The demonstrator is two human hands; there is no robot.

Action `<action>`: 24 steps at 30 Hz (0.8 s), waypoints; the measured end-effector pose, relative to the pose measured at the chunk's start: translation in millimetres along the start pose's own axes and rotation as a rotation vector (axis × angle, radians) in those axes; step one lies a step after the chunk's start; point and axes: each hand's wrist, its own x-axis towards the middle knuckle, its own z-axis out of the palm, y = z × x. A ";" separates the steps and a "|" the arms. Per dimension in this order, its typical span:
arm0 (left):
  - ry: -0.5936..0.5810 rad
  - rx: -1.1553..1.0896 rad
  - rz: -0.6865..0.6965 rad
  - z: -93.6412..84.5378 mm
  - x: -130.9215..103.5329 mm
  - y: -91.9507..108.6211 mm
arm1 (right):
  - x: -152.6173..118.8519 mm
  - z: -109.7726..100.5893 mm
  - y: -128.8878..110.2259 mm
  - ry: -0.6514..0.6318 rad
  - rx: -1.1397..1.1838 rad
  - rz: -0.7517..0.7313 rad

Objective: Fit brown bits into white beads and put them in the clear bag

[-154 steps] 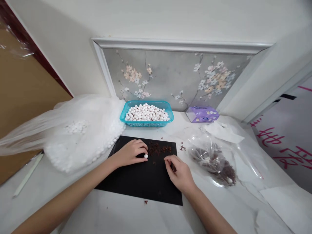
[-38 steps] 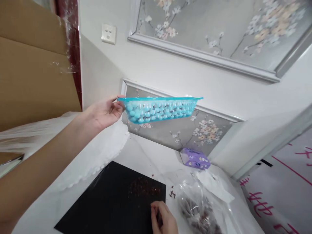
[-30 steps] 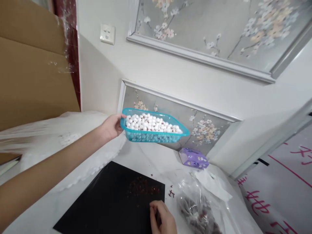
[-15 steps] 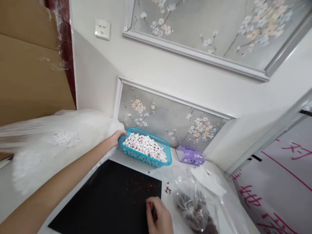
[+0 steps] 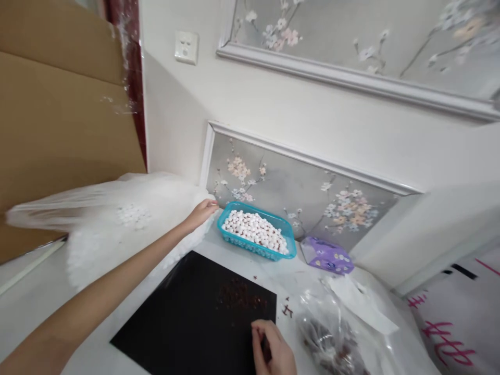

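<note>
My left hand [image 5: 203, 213] is beside the left end of a teal plastic basket [image 5: 292, 245], apart from its rim, fingers stretched out with nothing visible in them. White, rounded pellets [image 5: 255, 232] with brown-red bits among them fill much of the basket. My right hand [image 5: 275, 351] is over the right edge of a black square sheet [image 5: 183, 312], thumb and forefinger closed in a pinch; whatever they hold is hidden. Small dark reddish-brown pieces [image 5: 240, 296] lie scattered on the sheet near that hand.
A large translucent white bag [image 5: 105, 234] lies at left before a cardboard box [image 5: 66, 120]. At right are a clear bag of dark brown pieces [image 5: 332, 338], a purple tissue pack [image 5: 328, 256] and white paper [image 5: 365, 302]. The wall stands behind the basket.
My left hand has let go of the basket's left rim and is now apart from it. The view has shifted left. My right hand keeps its pinch over the black sheet.
</note>
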 end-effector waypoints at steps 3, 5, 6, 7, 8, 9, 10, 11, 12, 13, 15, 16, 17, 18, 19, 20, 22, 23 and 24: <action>0.019 0.071 0.134 -37.4 -13.2 27.1 | -4.3 2.7 4.3 0.022 -0.011 0.052; 0.016 0.225 0.193 -70.4 -16.1 41.4 | -6.1 2.8 5.1 0.035 -0.012 0.068; -0.004 0.332 0.150 -88.3 -15.7 45.4 | -6.6 2.4 4.9 0.039 -0.007 0.070; -0.037 0.421 0.038 -106.4 -14.4 46.8 | -6.9 1.9 4.5 0.039 -0.002 0.071; -0.057 0.486 -0.104 -123.9 -12.2 45.6 | -7.1 1.3 3.9 0.035 0.003 0.070; -0.029 0.544 -0.239 -140.1 -9.7 42.1 | -7.0 0.8 3.4 0.031 0.006 0.067; 0.005 0.571 -0.292 -154.3 -6.9 36.8 | -7.0 0.4 2.9 0.028 0.008 0.065; 0.038 0.588 -0.322 -166.3 -4.2 30.3 | -6.9 0.1 2.5 0.027 0.010 0.064; 0.075 0.601 -0.352 -175.7 -1.6 23.2 | -6.9 0.0 2.2 0.030 0.010 0.068; 0.105 0.603 -0.371 -182.7 0.7 16.0 | -6.9 0.0 2.0 0.037 0.013 0.073; 0.137 0.577 -0.404 -190.0 4.7 2.5 | -6.9 0.1 1.7 0.051 0.020 0.083; 0.138 0.549 -0.417 -190.8 6.3 -3.3 | -7.0 0.1 1.6 0.054 0.021 0.086; 0.131 0.512 -0.430 -190.2 7.7 -8.6 | -6.9 -0.1 1.4 0.053 0.020 0.087; 0.118 0.468 -0.444 -188.6 8.9 -13.2 | -6.8 -0.4 1.2 0.048 0.018 0.088; 0.101 0.418 -0.460 -186.3 10.1 -17.3 | -6.7 -0.8 1.0 0.041 0.015 0.089; 0.084 0.362 -0.476 -183.8 11.1 -20.9 | -6.5 -1.2 0.8 0.035 0.011 0.092; 0.059 0.235 -0.505 -178.6 13.5 -27.1 | -5.9 -2.1 0.2 0.030 0.011 0.093; 0.054 0.167 -0.516 -176.1 14.9 -29.9 | -5.6 -2.5 -0.1 0.032 0.014 0.087; 0.054 0.096 -0.523 -173.6 16.6 -32.5 | -5.3 -2.9 -0.4 0.035 0.018 0.079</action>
